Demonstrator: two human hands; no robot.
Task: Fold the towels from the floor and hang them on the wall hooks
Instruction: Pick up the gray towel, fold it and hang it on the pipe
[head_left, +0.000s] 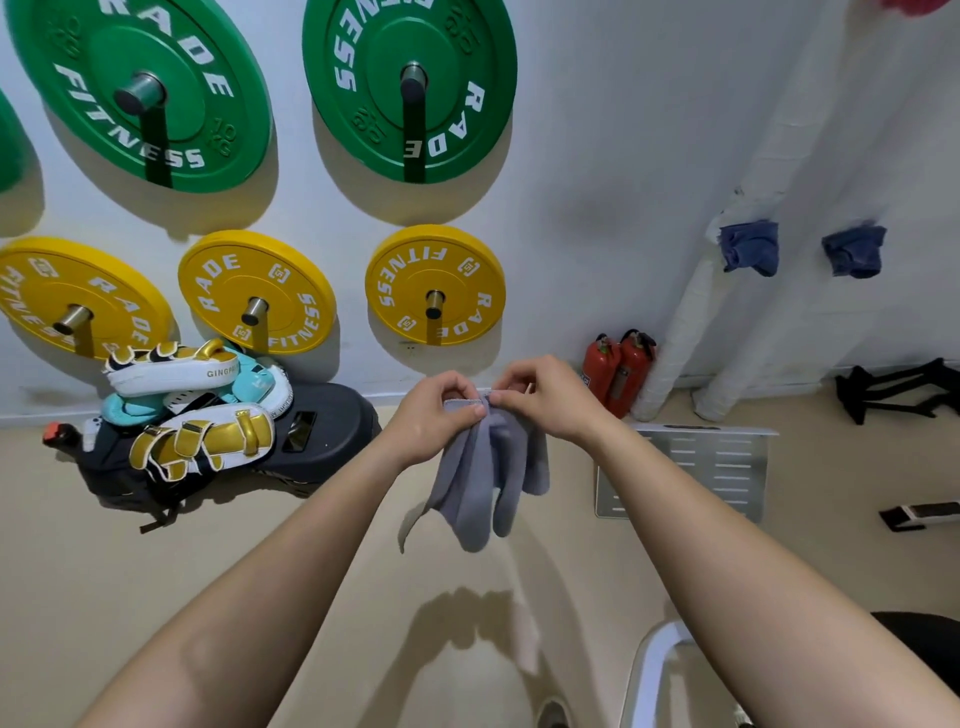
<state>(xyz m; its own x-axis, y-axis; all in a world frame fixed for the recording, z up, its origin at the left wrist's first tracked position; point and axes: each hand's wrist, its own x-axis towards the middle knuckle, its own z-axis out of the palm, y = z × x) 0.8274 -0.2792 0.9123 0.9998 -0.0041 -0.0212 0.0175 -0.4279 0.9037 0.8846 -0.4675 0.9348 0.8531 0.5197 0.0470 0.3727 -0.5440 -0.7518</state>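
A grey towel (488, 473) hangs in the air in front of me, bunched in loose folds below its top edge. My left hand (436, 415) pinches that top edge from the left. My right hand (540, 395) pinches it from the right, fingertips almost touching the left ones. Two blue towels hang on the white wall at the right: one (750, 248) beside a wrapped pipe, the other (854, 252) further right. The hooks under them are hidden by the cloth.
Green (410, 83) and yellow weight plates (435, 285) hang on wall pegs. Boxing pads (192, 410) lie piled on a black base at the left. Two red fire extinguishers (618, 371) stand at the wall foot. A metal plate (685, 473) lies on the beige floor.
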